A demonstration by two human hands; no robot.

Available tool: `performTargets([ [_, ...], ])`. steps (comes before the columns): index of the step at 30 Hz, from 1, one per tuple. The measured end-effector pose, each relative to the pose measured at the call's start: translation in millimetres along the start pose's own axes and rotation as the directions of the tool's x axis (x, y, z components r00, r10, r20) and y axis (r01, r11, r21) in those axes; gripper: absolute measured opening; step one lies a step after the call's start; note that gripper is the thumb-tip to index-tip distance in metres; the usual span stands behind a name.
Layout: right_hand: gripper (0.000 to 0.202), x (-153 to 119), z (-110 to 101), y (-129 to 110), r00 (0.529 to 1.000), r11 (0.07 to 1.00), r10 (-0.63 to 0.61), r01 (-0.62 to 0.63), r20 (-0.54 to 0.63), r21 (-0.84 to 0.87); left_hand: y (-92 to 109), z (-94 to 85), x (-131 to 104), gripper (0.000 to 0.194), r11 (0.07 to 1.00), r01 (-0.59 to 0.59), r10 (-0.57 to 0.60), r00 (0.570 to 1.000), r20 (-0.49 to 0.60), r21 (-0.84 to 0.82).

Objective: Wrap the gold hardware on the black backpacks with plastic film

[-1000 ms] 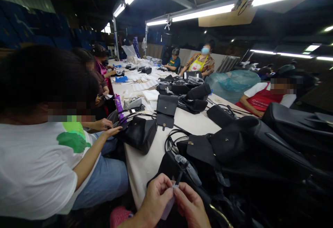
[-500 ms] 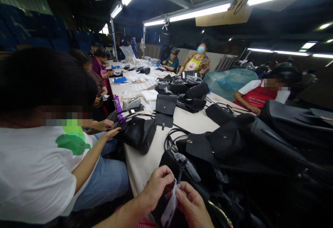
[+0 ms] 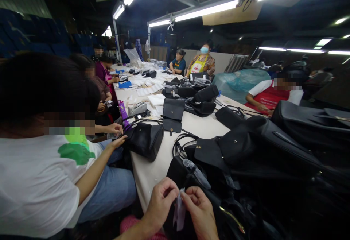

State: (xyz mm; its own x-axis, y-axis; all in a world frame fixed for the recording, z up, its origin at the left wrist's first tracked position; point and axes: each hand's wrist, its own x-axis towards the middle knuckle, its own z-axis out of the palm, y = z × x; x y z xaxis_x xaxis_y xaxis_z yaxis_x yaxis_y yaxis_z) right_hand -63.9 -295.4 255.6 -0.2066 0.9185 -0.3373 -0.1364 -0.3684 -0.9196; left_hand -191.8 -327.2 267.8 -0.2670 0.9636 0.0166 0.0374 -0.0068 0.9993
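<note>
Low in the view, a strip of translucent white wrapping (image 3: pixel 179 214) hangs between my two hands, in front of a black handbag (image 3: pixel 175 170). My left hand (image 3: pixel 163 198) pinches at the strip's upper left edge, thumb against forefinger. From the other side, my right hand (image 3: pixel 199 208) is closed on the same strip near its top, with the other fingers curled. Whatever lies inside the wrapping cannot be made out. Just beyond my fingers, a plastic-wrapped strap piece (image 3: pixel 197 173) lies on the handbag. A gold zip (image 3: pixel 232 219) shows right of my right hand.
Black bags (image 3: pixel 246 148) are heaped on the right. A co-worker in a white shirt (image 3: pixel 35 185) sits close on my left, hands at another black bag (image 3: pixel 143 139). Papers (image 3: pixel 149 88) and more bags cover the far part of the pale table (image 3: pixel 153 174). Several people sit around it.
Both my hands have shifted slightly left, still pinching at the wrapping, which now hangs more upright. The neighbour's far hand has moved nearer to the other one.
</note>
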Motion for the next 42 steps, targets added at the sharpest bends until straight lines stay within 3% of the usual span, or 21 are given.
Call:
performTargets([
  [4, 0.039, -2, 1, 3, 0.998, 0.993, -0.070, 0.070, -0.003, -0.095, 2, -2.5, -7, 0.016, 0.957, -0.213, 0.197, 0.976, 0.097, 0.199],
  [8, 0.033, -7, -3, 2, 0.995, 0.991, -0.069, 0.076, 0.072, -0.108, 0, -8.8, -13, 0.016, 0.841, -0.422, 0.356, 0.903, 0.240, 0.340],
  [10, 0.032, -12, -3, -4, 0.994, 0.993, -0.044, 0.054, 0.099, -0.102, 0, -12.3, -16, 0.023, 0.783, -0.485, 0.389, 0.871, 0.301, 0.389],
  [12, 0.031, -16, -2, -12, 0.993, 0.997, -0.024, 0.032, 0.111, -0.074, 0, -14.5, -19, 0.032, 0.782, -0.489, 0.375, 0.864, 0.336, 0.386],
  [15, 0.031, -21, 1, -22, 0.997, 0.999, 0.009, -0.006, 0.080, -0.032, 1, -14.1, -18, 0.027, 0.872, -0.379, 0.301, 0.914, 0.273, 0.309],
  [18, 0.046, -20, 4, -25, 0.997, 0.998, 0.063, -0.063, 0.034, -0.007, 0, -10.8, -13, 0.016, 0.976, -0.159, 0.140, 0.982, 0.130, 0.146],
  [20, 0.056, -18, 4, -24, 0.996, 0.998, 0.054, -0.052, 0.070, -0.028, -1, -8.5, -11, 0.006, 0.999, 0.014, -0.010, 0.996, 0.084, -0.049],
  [21, 0.055, -17, 4, -24, 0.994, 0.998, 0.036, -0.031, 0.103, -0.051, -1, -7.6, -11, 0.001, 0.980, 0.108, -0.094, 0.991, 0.091, -0.166],
  [23, 0.047, -16, 2, -22, 0.986, 0.995, -0.002, 0.019, 0.168, -0.101, 0, -6.1, -11, 0.015, 0.883, 0.277, -0.237, 0.960, 0.150, -0.380],
  [26, 0.038, -15, -2, -18, 0.975, 0.992, -0.012, 0.040, 0.222, -0.121, 4, -4.7, -14, 0.034, 0.693, 0.424, -0.337, 0.905, 0.258, -0.582],
  [29, 0.034, -15, -4, -13, 0.963, 0.998, 0.008, 0.010, 0.270, -0.067, 5, -4.3, -16, 0.044, 0.566, 0.506, -0.361, 0.862, 0.356, -0.651],
  [32, 0.033, -14, -5, -11, 0.955, 0.998, 0.048, -0.057, 0.293, 0.021, 0, -4.5, -16, 0.045, 0.519, 0.540, -0.360, 0.841, 0.403, -0.663],
  [35, 0.040, -14, -4, -13, 0.949, 0.986, 0.086, -0.124, 0.303, 0.110, -4, -4.6, -15, 0.043, 0.615, 0.456, -0.349, 0.889, 0.297, -0.643],
  [38, 0.035, -15, -4, -15, 0.951, 0.994, 0.055, -0.080, 0.304, 0.071, -2, -4.6, -15, 0.041, 0.701, 0.393, -0.341, 0.918, 0.204, -0.595],
  [40, 0.029, -15, -5, -15, 0.949, 0.998, 0.035, -0.048, 0.313, 0.033, 0, -5.1, -15, 0.041, 0.646, 0.443, -0.355, 0.895, 0.270, -0.621],
  [42, 0.029, -15, -6, -14, 0.940, 0.995, 0.051, -0.076, 0.337, 0.060, 1, -6.1, -15, 0.044, 0.541, 0.531, -0.366, 0.847, 0.386, -0.653],
])
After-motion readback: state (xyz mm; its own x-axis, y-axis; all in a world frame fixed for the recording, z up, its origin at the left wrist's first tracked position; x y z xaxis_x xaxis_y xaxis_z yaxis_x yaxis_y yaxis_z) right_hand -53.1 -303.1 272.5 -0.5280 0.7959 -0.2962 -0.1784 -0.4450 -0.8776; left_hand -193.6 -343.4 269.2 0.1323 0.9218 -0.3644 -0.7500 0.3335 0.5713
